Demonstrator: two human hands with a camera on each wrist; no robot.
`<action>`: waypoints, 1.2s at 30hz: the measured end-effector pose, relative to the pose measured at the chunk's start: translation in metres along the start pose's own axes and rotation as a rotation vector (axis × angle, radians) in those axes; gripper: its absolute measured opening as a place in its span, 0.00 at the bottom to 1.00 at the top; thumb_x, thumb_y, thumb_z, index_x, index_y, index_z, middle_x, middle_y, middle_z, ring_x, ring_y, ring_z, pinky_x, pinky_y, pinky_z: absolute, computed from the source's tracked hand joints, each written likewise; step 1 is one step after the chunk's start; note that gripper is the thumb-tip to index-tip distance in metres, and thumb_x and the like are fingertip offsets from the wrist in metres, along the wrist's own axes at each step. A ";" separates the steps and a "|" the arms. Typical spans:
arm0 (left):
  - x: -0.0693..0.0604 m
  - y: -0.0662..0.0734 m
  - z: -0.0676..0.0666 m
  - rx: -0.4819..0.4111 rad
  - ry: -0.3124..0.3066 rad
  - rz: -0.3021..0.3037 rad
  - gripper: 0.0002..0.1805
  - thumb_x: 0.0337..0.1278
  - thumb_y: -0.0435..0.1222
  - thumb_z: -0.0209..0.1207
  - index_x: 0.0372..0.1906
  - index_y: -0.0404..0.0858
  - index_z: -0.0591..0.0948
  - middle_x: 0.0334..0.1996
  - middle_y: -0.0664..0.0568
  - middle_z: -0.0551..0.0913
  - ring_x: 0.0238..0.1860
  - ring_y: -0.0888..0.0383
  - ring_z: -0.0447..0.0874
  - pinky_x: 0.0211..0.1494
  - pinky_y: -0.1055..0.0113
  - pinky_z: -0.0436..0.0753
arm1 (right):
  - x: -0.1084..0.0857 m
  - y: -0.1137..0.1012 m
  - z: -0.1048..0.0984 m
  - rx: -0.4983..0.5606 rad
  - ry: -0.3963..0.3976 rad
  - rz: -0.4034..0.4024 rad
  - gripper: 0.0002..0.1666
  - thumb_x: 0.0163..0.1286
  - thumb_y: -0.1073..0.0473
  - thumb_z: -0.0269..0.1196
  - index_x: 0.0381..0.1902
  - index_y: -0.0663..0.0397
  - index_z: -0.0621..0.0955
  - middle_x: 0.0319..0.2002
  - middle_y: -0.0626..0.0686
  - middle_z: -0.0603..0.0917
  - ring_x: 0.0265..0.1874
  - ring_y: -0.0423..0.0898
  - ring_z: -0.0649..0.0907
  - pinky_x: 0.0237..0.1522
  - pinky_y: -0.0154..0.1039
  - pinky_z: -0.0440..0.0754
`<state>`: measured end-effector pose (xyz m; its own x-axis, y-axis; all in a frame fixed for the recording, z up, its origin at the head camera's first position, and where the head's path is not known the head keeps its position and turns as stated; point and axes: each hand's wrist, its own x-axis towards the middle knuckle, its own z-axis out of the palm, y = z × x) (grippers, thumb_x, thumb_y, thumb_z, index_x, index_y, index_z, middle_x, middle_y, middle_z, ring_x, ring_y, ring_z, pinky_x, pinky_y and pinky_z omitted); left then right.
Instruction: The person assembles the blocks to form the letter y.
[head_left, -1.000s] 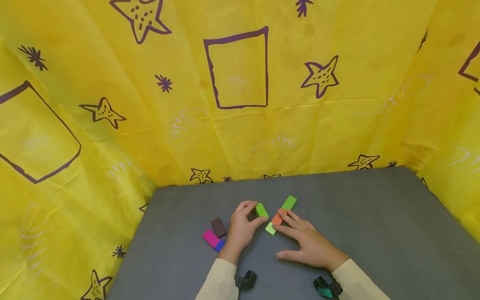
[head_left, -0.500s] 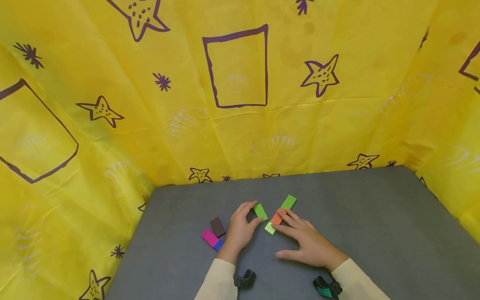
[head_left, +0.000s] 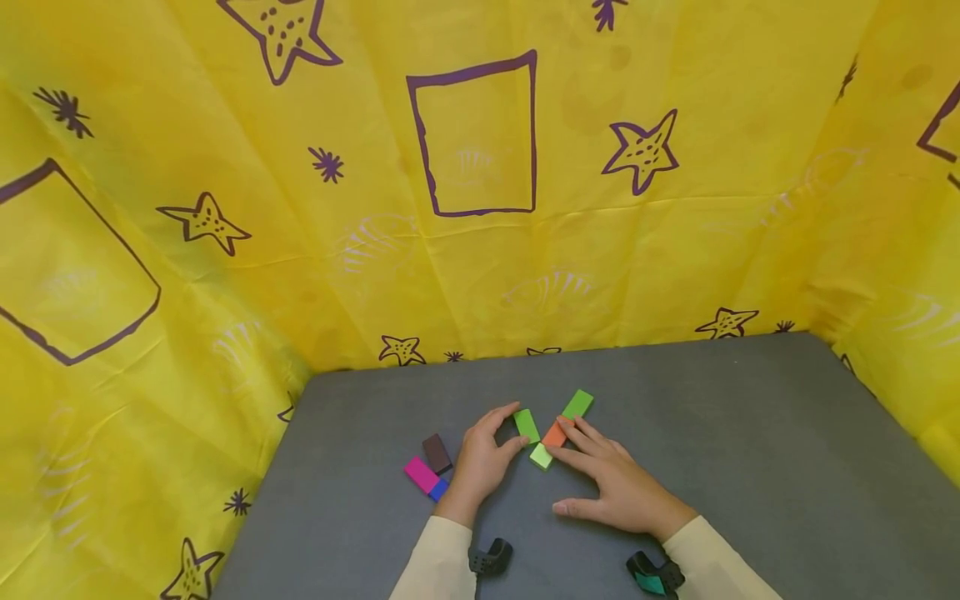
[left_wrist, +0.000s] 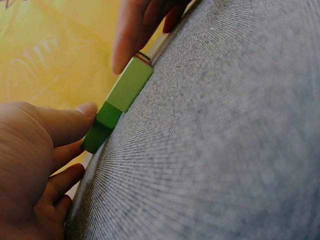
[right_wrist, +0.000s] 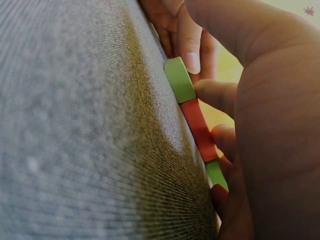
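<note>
My left hand [head_left: 483, 454] pinches a green block [head_left: 527, 426] between thumb and fingertips on the table. The near end of this block is close to a slanted row of blocks; whether it touches them is hard to tell. That row runs from a pale green block [head_left: 541, 456] through an orange block [head_left: 557, 432] to another green block [head_left: 578, 404] at the far end. My right hand [head_left: 618, 487] is spread, its fingertips resting against the orange and pale green blocks. In the right wrist view, the orange block [right_wrist: 199, 130] lies end to end between the two greens.
Left of my left hand lie a dark brown block [head_left: 437, 453], a magenta block [head_left: 422, 475] and a blue block [head_left: 439, 490] partly covered by the hand. Yellow patterned cloth [head_left: 480, 275] hangs behind the grey table [head_left: 712, 433].
The green block in my left hand has turned slightly and shifted a little toward the row. My right hand and the row have stayed in place.
</note>
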<state>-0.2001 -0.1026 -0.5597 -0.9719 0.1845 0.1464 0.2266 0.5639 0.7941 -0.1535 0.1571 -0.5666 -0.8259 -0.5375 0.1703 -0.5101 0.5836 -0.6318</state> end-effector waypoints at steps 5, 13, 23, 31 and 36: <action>0.000 0.000 0.000 -0.003 0.000 -0.003 0.30 0.71 0.38 0.73 0.75 0.45 0.82 0.71 0.50 0.81 0.74 0.48 0.75 0.74 0.44 0.73 | 0.001 0.000 0.000 -0.001 -0.003 0.001 0.50 0.71 0.25 0.68 0.83 0.40 0.73 0.87 0.53 0.57 0.86 0.59 0.50 0.69 0.80 0.60; -0.001 -0.001 0.000 0.008 -0.008 -0.010 0.29 0.72 0.39 0.73 0.75 0.46 0.82 0.71 0.50 0.81 0.74 0.46 0.75 0.73 0.42 0.73 | 0.001 -0.001 -0.001 0.003 -0.006 0.004 0.50 0.71 0.25 0.68 0.83 0.40 0.73 0.87 0.52 0.57 0.86 0.59 0.50 0.70 0.79 0.59; -0.002 -0.001 0.000 0.007 0.000 -0.016 0.29 0.70 0.39 0.74 0.74 0.46 0.82 0.70 0.49 0.82 0.73 0.45 0.76 0.73 0.41 0.74 | 0.001 0.000 0.000 0.002 -0.008 -0.001 0.50 0.71 0.24 0.67 0.83 0.39 0.73 0.87 0.52 0.57 0.86 0.60 0.50 0.69 0.79 0.60; -0.002 0.000 -0.001 -0.030 0.005 -0.020 0.28 0.72 0.42 0.72 0.74 0.45 0.82 0.70 0.50 0.82 0.74 0.46 0.75 0.74 0.41 0.72 | 0.001 -0.001 0.000 0.001 -0.004 -0.001 0.50 0.71 0.26 0.69 0.83 0.40 0.73 0.87 0.53 0.57 0.86 0.59 0.49 0.69 0.80 0.60; -0.002 0.000 -0.001 -0.141 0.034 -0.026 0.27 0.79 0.51 0.65 0.74 0.43 0.82 0.69 0.53 0.82 0.74 0.49 0.75 0.75 0.43 0.71 | 0.001 -0.001 0.000 0.006 0.009 0.007 0.51 0.71 0.27 0.70 0.84 0.40 0.71 0.87 0.53 0.55 0.86 0.60 0.48 0.69 0.80 0.60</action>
<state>-0.1986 -0.1038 -0.5595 -0.9795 0.1423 0.1426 0.1923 0.4488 0.8727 -0.1541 0.1562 -0.5661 -0.8313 -0.5284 0.1726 -0.5031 0.5832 -0.6378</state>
